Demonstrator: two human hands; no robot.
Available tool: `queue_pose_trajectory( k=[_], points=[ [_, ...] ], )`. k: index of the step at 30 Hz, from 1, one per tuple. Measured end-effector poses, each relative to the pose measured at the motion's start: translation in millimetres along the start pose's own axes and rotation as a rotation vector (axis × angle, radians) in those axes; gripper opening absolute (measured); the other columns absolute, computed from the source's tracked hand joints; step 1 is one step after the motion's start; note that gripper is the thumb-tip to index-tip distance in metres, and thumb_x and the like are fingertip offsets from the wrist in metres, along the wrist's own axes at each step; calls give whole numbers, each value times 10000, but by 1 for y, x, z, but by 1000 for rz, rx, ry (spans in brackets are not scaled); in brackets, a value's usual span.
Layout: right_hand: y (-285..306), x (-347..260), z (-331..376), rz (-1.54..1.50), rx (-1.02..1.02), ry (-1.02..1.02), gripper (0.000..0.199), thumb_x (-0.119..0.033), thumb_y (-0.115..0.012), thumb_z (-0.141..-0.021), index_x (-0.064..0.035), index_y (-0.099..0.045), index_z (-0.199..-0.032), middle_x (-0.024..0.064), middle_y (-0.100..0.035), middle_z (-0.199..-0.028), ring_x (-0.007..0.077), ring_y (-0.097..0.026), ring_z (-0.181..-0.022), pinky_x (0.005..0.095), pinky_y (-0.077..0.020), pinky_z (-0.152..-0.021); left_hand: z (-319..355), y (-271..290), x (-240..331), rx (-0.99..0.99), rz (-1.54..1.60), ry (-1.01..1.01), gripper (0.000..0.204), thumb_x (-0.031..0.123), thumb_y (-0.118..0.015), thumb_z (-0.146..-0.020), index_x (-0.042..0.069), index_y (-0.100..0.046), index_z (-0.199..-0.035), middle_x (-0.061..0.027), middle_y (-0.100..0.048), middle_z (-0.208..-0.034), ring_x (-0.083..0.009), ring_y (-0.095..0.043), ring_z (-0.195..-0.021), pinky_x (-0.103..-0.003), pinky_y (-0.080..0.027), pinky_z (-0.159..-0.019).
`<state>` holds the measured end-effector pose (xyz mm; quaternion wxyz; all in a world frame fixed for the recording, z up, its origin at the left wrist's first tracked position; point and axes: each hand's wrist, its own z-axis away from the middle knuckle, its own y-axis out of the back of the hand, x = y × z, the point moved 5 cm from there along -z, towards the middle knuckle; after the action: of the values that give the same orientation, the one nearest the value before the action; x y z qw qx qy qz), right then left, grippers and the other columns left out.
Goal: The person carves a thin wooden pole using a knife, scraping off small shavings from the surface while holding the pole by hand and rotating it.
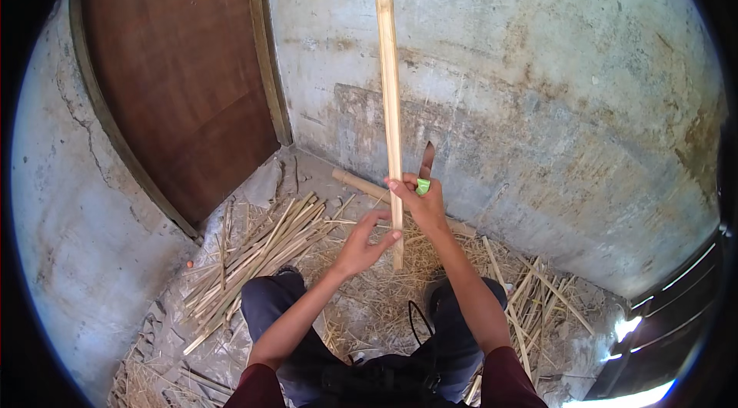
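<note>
Right of the stick pile [265, 250], the right hand [421, 197] pinches the long pale strip [389, 85] toward its near end and grips a knife [427, 160], blade apparently angled far to clear it, while the half-open left hand [361, 245] steadies it, perhaps by thumb alone.

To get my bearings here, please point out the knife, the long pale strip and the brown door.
Knife [427, 161]: head view, on the blade.
Long pale strip [390, 85]: head view, on the face of its upper length.
Brown door [175, 77]: head view, on the middle of its panel.
</note>
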<state>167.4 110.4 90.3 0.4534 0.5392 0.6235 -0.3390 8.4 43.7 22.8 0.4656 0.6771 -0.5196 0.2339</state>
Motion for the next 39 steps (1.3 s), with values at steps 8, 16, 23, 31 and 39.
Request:
queue_pose_trajectory(
  k=[8,16,23,31,39],
  points=[
    [-22,32,-6,-47,8,-126,367,-341,-814,-1026,-16,-846,-1195,-60,-624,-804,71,-547,-777,291,-430,-690,5,0,-25,-106,166,78,256,236,-669,-1132,-2,-712,-1215,-93,-760,-929,-185,-693,-901,-361,-545,-891],
    [-16,36,12,337,-343,-164,474,-425,-752,-1044,-48,-796,-1327,67,-814,-1097,184,-729,-1016,369,-558,-863,11,49,-30,67,81,90,248,214,-692,-1104,-9,-710,-1212,-220,-730,-955,-310,-678,-809,-427,-522,-757],
    [-47,54,48,332,-574,-159,261,-228,-668,-1097,-13,-771,-1204,57,-769,-831,154,-713,-762,344,-552,-746,19,55,-56,140,9,145,231,197,-686,-1098,-29,-685,-1149,-230,-743,-991,-357,-691,-831,-425,-531,-768],
    [-54,72,58,130,-472,-317,280,-261,-641,-1128,-26,-774,-1203,-29,-591,-737,89,-540,-662,317,-465,-639,17,66,-45,110,176,219,255,205,-548,-1191,-5,-634,-1307,-69,-686,-1023,-130,-607,-973,-320,-507,-929],
    [-63,74,60,124,-364,-252,281,-269,-654,-1117,-41,-784,-1218,-47,-538,-759,66,-489,-715,298,-420,-649,19,73,-60,123,291,194,256,227,-527,-1199,-1,-617,-1271,-82,-716,-1023,-147,-654,-967,-335,-536,-898]
  ],
)
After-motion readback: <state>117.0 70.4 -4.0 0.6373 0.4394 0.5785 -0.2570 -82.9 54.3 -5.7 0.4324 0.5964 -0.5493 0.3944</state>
